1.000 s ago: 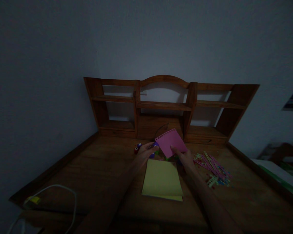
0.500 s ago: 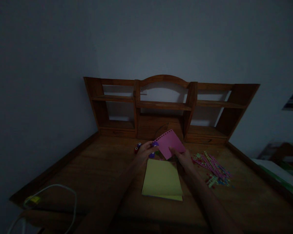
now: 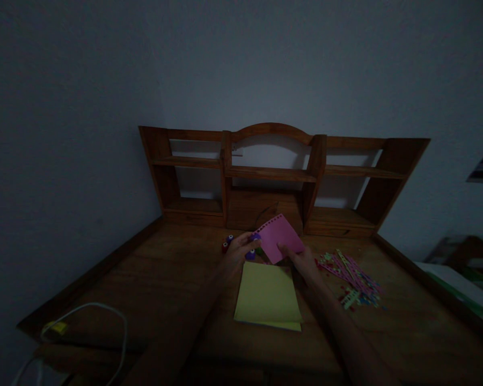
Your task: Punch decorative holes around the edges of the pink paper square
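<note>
My left hand [image 3: 239, 248] is closed around a small purple craft punch [image 3: 256, 237], which sits at the left corner of a pink sheet of paper [image 3: 280, 234]. A row of small notches runs along the sheet's upper left edge. My right hand [image 3: 299, 257] pinches the lower right part of the sheet, thumb on top. Below both hands, yellow paper sheets [image 3: 268, 295] lie stacked on the desk. Another purple punch [image 3: 250, 254] stands just under my left hand. Beside that hand are a red punch [image 3: 225, 247] and a blue one [image 3: 231, 238], partly hidden.
On the right of the wooden desk [image 3: 153, 268] lies a loose pile of pink, yellow and blue plastic pieces [image 3: 352, 279]. A wooden shelf unit [image 3: 269, 172] stands along the back. At the front left, a white cable [image 3: 100, 305] curls near a yellow object [image 3: 57, 328].
The pink sheet has shifted very slightly left and down with my right hand. Both hands keep their hold.
</note>
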`<state>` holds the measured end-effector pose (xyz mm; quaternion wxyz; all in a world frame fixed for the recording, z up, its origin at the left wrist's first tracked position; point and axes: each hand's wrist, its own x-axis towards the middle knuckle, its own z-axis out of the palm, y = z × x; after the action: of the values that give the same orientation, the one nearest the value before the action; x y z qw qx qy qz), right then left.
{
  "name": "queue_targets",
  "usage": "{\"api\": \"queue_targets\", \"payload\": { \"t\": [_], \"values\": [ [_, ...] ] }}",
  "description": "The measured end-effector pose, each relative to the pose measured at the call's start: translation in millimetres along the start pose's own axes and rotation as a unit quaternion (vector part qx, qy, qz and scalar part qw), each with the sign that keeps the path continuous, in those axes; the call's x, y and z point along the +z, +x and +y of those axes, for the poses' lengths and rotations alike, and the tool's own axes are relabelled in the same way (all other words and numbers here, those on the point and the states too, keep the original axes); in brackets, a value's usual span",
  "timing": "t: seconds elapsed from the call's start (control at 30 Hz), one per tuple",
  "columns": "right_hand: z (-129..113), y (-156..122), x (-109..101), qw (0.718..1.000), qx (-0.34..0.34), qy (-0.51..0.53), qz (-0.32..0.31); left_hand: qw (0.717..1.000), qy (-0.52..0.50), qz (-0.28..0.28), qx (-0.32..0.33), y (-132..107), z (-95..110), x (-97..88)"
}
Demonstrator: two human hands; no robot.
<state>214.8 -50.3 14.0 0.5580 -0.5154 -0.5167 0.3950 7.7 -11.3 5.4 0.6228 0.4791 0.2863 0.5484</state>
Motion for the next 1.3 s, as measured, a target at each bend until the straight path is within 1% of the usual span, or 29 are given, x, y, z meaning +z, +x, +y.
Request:
{"api": "queue_targets", "payload": {
  "t": [0.07, 0.17, 0.27, 0.43, 0.5, 0.6, 0.77, 0.9, 1.03, 1.13, 1.2, 1.3],
  "values": [
    [0.0, -0.1, -0.1, 1.0, 0.001, -0.022, 0.003, 1.0, 0.001, -0.007, -0.004, 0.0, 0.1, -1.3],
    [1.8, 0.3, -0.3, 0.999, -0.016, -0.041, 0.0, 1.0, 0.003, -0.014, -0.006, 0.7, -1.1, -3.6],
    [4.7, 1.4, -0.3, 0.998, -0.03, -0.061, -0.004, 1.0, 0.004, -0.009, -0.004, 1.4, -3.4, -5.1],
    [7.5, 2.6, 0.2, 0.998, -0.02, -0.053, -0.009, 1.0, -0.002, 0.007, -0.003, 3.3, -6.4, -5.5],
    [6.7, 2.1, -0.1, 0.998, -0.02, -0.06, -0.014, 1.0, -0.006, 0.015, -0.005, 3.4, -4.7, -4.2],
    [4.5, 0.4, 0.1, 0.997, -0.029, -0.074, -0.026, 1.0, -0.017, 0.013, -0.013, 0.5, 2.0, 0.5],
    [3.3, -3.3, 4.6, 0.997, -0.027, -0.023, -0.063, 0.999, -0.024, 0.026, -0.013, -6.1, 13.5, 7.1],
    [3.4, -6.3, 7.6, 0.997, -0.019, -0.008, -0.08, 1.0, -0.002, 0.024, -0.017, -4.6, 15.5, 1.0],
    [5.7, -6.5, 8.1, 0.996, -0.014, -0.012, -0.085, 0.998, 0.045, 0.042, -0.008, 0.1, 13.1, -8.9],
    [7.6, -5.9, 7.3, 0.996, -0.008, -0.021, -0.086, 0.998, 0.039, 0.039, -0.023, 1.8, 11.7, -12.8],
    [7.9, -5.8, 7.0, 0.996, -0.006, -0.022, -0.089, 0.999, 0.033, 0.029, -0.031, 1.3, 12.7, -12.4],
    [7.9, -5.8, 7.6, 0.997, -0.014, -0.017, -0.08, 0.999, 0.019, 0.025, -0.026, -1.1, 16.7, -7.3]
  ]
}}
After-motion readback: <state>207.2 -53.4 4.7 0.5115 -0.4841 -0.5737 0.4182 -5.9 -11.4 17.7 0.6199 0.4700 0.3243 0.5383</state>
